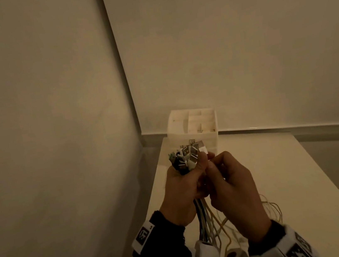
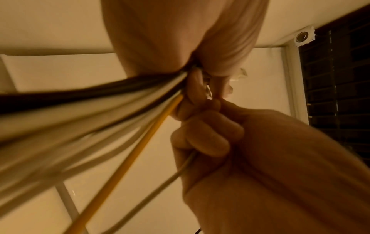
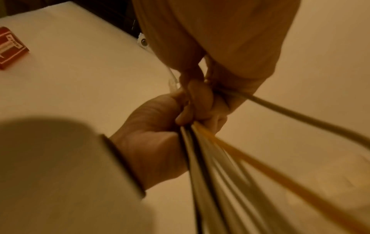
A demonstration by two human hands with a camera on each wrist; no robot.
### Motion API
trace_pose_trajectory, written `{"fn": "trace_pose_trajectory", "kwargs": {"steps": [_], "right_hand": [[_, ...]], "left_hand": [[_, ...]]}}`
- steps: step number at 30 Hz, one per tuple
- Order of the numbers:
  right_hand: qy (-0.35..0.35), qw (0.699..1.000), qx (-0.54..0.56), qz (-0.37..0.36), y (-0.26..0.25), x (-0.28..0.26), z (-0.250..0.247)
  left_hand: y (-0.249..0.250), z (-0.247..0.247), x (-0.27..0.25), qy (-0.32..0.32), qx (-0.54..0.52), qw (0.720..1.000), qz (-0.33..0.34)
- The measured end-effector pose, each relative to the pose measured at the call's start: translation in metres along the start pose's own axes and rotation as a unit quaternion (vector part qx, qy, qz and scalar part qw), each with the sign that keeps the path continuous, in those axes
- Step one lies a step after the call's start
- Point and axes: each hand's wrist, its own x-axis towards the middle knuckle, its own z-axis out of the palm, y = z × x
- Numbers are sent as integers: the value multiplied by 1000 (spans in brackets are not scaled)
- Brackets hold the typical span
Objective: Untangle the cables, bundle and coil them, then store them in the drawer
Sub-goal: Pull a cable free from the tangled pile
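My left hand (image 1: 183, 185) grips a bundle of cables (image 1: 205, 217) in its fist, held above the white table (image 1: 280, 178). Several USB plugs (image 1: 187, 154) stick up out of the fist. The black, white and yellow strands (image 2: 100, 107) hang down to the table, the yellow cable (image 2: 128, 159) among them. My right hand (image 1: 230, 178) is pressed against the left thumb, fingers curled around one thin pale cable (image 2: 170, 178). That cable (image 3: 300, 114) runs off to the side, apart from the bundle (image 3: 210, 174). No drawer is visible.
A white organizer box (image 1: 192, 129) with open compartments stands at the table's far end against the wall. Loose thin cable loops (image 1: 271, 210) lie on the table by my right wrist. A red box (image 3: 10, 49) lies on the table. A wall runs close on the left.
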Motion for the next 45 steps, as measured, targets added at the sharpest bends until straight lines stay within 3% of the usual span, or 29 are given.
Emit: {"fn": "trace_pose_trajectory", "kwargs": {"steps": [2, 7, 11, 14, 17, 21, 23, 26, 29, 31, 35, 42, 45], "right_hand": [[6, 1000, 14, 4, -1, -4, 2], [-26, 995, -96, -27, 2, -19, -4], [-55, 980, -185, -41, 7, -49, -10], [-80, 976, -200, -13, 16, -70, -25], [-164, 964, -200, 54, 26, -83, -46], [-240, 933, -243, 113, 39, -79, -82], [-244, 916, -303, 101, 46, -69, -98], [-204, 908, -362, 59, 45, -47, -111], [-186, 923, -336, 33, 24, -28, -97], [-180, 930, -320, 5, 13, -21, -84], [-140, 945, -297, 14, 4, -11, -69], [-160, 967, -178, 83, 0, -14, -65], [-170, 972, -134, 87, 1, -23, -68]], "left_hand": [[2, -5, -3, -3, -3, 1000, -12], [7, -8, -5, 47, 18, 999, -3], [23, -17, -2, 57, -77, 995, 13], [41, -30, -1, 37, -111, 993, 30], [60, -51, 0, 34, -125, 990, 60], [71, -71, -8, 99, 20, 987, 125], [71, -68, -17, 119, 143, 971, 149], [56, -49, -31, 65, 322, 932, 152], [20, -22, -45, -66, 400, 908, 105], [-1, -8, -49, -94, 406, 904, 94], [-12, 5, -46, -31, 296, 952, 70], [-4, -1, -34, -40, 316, 947, 42], [-6, -12, -24, 40, 284, 958, 27]]}}
